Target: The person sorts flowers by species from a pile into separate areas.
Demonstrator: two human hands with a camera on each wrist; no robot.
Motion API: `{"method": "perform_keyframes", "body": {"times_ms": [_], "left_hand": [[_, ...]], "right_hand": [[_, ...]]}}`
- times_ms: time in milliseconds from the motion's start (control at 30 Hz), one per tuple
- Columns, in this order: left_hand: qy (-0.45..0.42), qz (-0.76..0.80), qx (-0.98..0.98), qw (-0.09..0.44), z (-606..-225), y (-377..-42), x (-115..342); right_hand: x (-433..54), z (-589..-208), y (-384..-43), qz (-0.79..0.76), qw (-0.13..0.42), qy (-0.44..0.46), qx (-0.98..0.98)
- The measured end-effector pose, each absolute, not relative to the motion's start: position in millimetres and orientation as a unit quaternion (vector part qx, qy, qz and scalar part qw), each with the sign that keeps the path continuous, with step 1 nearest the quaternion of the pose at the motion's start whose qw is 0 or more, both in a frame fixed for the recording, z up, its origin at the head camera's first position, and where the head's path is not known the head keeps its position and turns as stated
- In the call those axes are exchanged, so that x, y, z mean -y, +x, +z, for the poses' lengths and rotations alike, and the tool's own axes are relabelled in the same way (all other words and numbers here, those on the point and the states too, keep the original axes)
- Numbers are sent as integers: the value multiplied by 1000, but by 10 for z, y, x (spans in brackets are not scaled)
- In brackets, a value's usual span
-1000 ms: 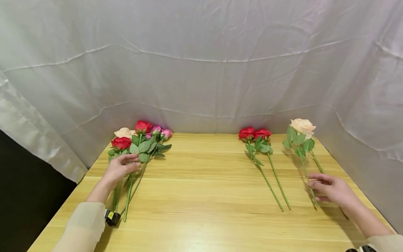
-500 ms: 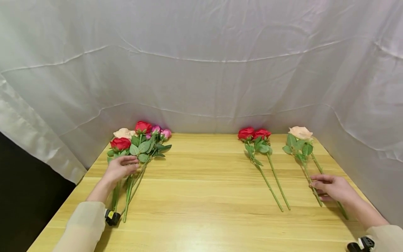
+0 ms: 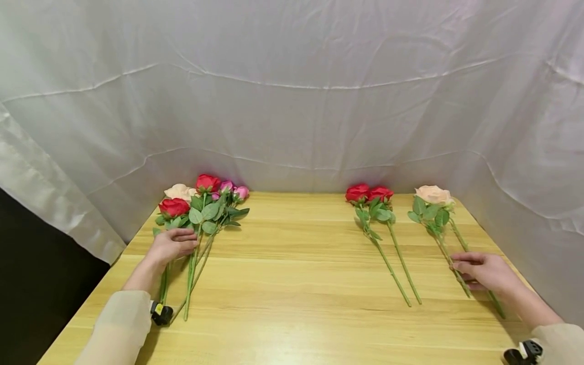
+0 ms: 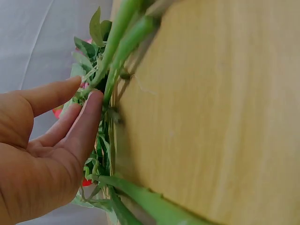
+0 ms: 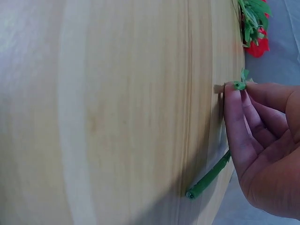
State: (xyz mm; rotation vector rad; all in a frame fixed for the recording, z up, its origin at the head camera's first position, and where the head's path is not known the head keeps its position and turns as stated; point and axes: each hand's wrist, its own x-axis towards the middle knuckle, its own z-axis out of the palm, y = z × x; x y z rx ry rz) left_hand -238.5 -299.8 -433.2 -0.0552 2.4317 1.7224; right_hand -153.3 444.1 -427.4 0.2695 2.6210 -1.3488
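Note:
At the left of the head view my left hand (image 3: 171,247) reaches into a bunch of roses. Its thumb and finger pinch the green stem (image 4: 115,40) of the upper red rose (image 3: 208,182). Beside that lie a lower red rose (image 3: 174,207), a peach rose (image 3: 179,191) and pink blooms (image 3: 241,192). On the right, my right hand (image 3: 485,272) pinches the stem of a peach rose (image 3: 433,194) near its lower end; the cut stem tip (image 5: 240,86) shows between thumb and finger. A second stem (image 5: 208,176) lies under that hand, its bloom mostly hidden behind the first.
Two red roses (image 3: 369,193) lie at the back right of the wooden table (image 3: 292,284), stems toward the front. A grey-white curtain (image 3: 292,126) hangs behind and along the sides. A dark area (image 3: 41,284) borders the table's left edge.
The right hand's peach rose has come down toward the table, its bloom now lower and slightly left. My left hand has shifted slightly left, and the red rose's stem end has swung slightly right.

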Motion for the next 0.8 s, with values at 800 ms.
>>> {"method": "perform_keyframes", "body": {"times_ms": [800], "left_hand": [[4, 516, -852, 86, -4261, -2393, 2910]], "right_hand": [[-4423, -4279, -1500, -470, 92, 88, -874]]}}
